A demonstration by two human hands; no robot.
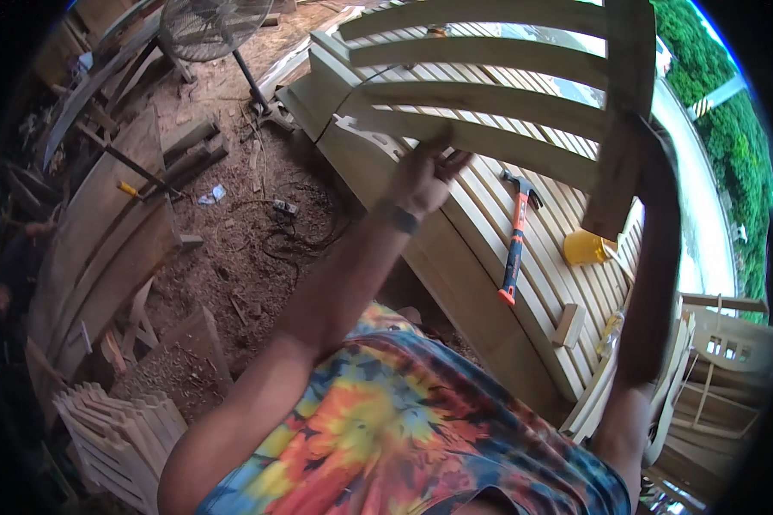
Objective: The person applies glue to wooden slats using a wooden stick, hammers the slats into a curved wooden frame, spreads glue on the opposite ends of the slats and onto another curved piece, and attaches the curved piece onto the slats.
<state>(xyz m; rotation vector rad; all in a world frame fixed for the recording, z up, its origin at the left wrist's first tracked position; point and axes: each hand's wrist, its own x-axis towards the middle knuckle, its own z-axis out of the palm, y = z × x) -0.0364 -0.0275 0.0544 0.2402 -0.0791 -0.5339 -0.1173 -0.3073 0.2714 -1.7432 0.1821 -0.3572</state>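
A slatted wooden frame (524, 99), with several curved slats joined to a post (620, 129) on the right, is held up over a slatted wooden surface (558, 262). At its lowest slat is my left hand (428, 176), fingers curled and the upper ones against the wood. My right hand (648, 150), dark in shadow, is closed round the post; its fingers are partly hidden. Between my arms a claw hammer (516, 236) with an orange and dark handle lies on the slats. Right of it sits a yellow container (585, 247).
A small wood block (569, 325) lies near the surface's front edge. Left on the shavings-covered floor (266, 223) are scrap boards and a cable. A standing fan (215, 26) is at the far left. Stacked slatted pieces (116, 442) stand at lower left, wooden chair parts (721, 352) at right.
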